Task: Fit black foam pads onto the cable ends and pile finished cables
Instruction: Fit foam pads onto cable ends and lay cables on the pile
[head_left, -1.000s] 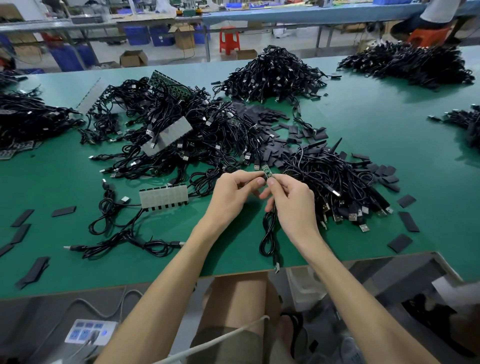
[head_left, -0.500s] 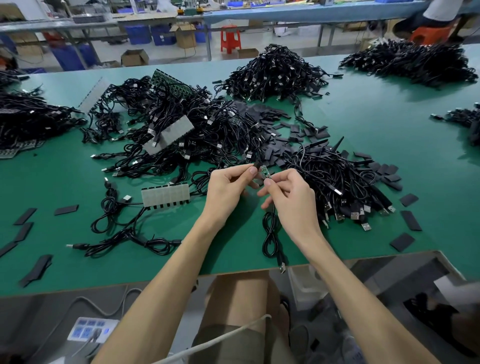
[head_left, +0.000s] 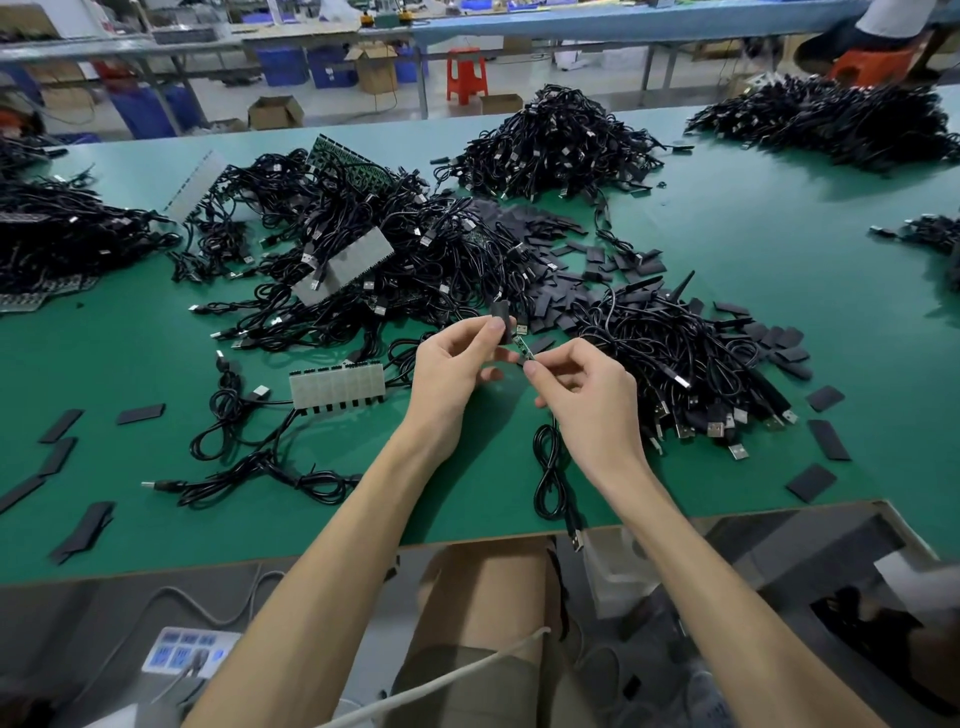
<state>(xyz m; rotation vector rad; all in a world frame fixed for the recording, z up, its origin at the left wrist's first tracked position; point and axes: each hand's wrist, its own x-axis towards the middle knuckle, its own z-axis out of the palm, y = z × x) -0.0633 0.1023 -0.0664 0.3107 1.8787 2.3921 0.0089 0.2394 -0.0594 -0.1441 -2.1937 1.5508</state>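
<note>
Head view: the left hand (head_left: 457, 364) has its grip pinched on a black foam pad (head_left: 500, 318), held roughly upright between thumb and forefinger. The right hand (head_left: 597, 400) has its grip pinched on the cable end (head_left: 523, 349), a thin green strip. That strip's long axis runs from lower right up to upper left, so its free tip points at the pad's lower edge; whether they touch or sit just apart I cannot tell. The fit likely turns on lining the pad's length up with that slant. The rest of the cable (head_left: 548, 467) hangs in a loop below the right hand, and its USB plug (head_left: 577, 540) dangles past the edge of the green tabletop (head_left: 779, 260). Loose foam pads (head_left: 561, 291) lie beyond the hands, between a tangle of cables (head_left: 363, 249) on the left and a cable heap (head_left: 675, 364) near the right hand. Behind are long benches, blue crates (head_left: 283, 65) and a red stool (head_left: 466, 73).
</note>
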